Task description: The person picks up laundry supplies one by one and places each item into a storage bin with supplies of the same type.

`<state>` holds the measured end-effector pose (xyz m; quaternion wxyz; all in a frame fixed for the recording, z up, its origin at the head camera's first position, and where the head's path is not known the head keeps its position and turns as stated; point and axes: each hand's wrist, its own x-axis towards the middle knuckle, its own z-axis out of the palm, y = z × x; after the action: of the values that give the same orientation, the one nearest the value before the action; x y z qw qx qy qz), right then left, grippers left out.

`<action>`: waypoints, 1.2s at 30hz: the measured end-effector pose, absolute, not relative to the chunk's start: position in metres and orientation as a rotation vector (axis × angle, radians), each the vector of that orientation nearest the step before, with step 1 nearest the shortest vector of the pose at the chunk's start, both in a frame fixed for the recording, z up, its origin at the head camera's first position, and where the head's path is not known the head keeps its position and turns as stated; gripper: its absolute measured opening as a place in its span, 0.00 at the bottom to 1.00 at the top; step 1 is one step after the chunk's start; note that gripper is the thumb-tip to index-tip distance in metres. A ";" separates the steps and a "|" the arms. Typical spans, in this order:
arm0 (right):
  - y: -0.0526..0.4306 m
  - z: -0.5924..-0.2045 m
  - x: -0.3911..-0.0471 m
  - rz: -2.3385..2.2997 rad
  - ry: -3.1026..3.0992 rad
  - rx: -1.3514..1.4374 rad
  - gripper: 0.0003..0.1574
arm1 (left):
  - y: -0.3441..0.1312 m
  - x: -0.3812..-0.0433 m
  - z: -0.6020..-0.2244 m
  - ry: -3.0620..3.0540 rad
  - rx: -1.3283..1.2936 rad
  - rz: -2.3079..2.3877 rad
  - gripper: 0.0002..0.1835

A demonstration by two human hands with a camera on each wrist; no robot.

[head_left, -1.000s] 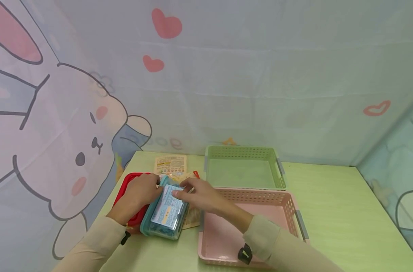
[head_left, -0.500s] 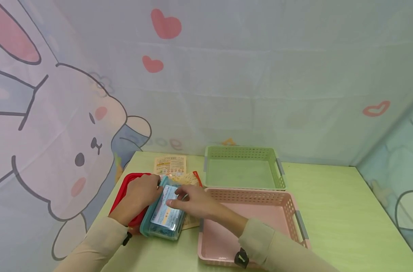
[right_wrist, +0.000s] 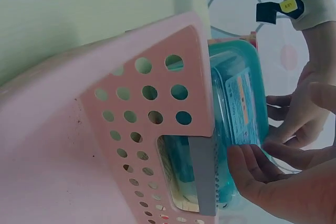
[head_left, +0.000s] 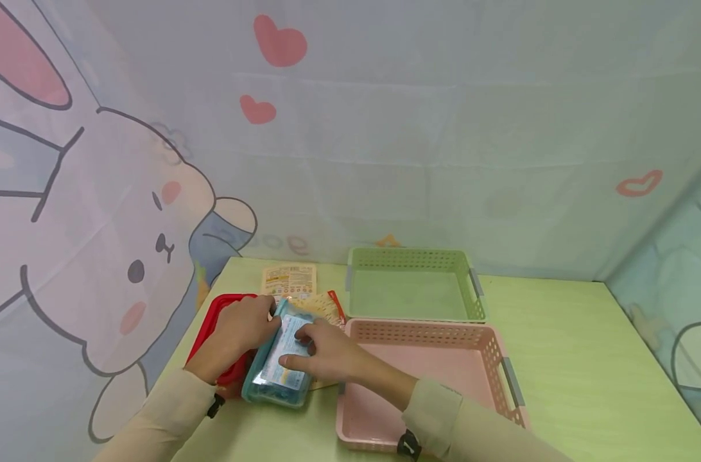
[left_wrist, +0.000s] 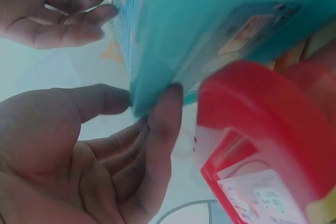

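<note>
Container [head_left: 273,369], labelled and teal-rimmed, pinched in my left hand [head_left: 243,330]; my loosely spread right hand [head_left: 328,351] should brace it evenly.

Pale rabbit-print backdrop [head_left: 443,141] behind light green table [head_left: 570,359].

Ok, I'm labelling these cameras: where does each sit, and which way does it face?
Head: head-worn, facing forward and down over the teal container, pink basket and green basket; left hand, right hand and sleeves show.
Left wrist: wrist-worn, facing the left hand pinching the teal container's edge, red container alongside; right hand shows too.
Right wrist: wrist-worn, facing past the pink basket's side toward the teal container; both hands and one sleeve show.
Shared: both wrist views show the teal container and both hands.
</note>
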<state>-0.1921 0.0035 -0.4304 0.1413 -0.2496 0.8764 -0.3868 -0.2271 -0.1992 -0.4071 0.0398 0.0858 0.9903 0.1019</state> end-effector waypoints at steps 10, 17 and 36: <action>0.005 -0.432 -0.196 -1.162 2.491 -0.735 0.35 | -0.195 -0.229 -0.401 2.903 0.253 0.541 0.11; 0.002 -0.432 -0.193 -1.308 2.331 -0.664 0.19 | -0.193 -0.232 -0.404 2.790 0.256 0.737 0.09; -0.022 -0.432 -0.175 -1.782 1.855 -0.202 0.08 | -0.187 -0.233 -0.410 2.794 0.225 0.821 0.10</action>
<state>-0.1752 -0.0224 -0.4316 0.2769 -0.0752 0.6908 -0.6637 -0.2332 -0.1867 -0.4103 0.1101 0.0766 0.9508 0.2794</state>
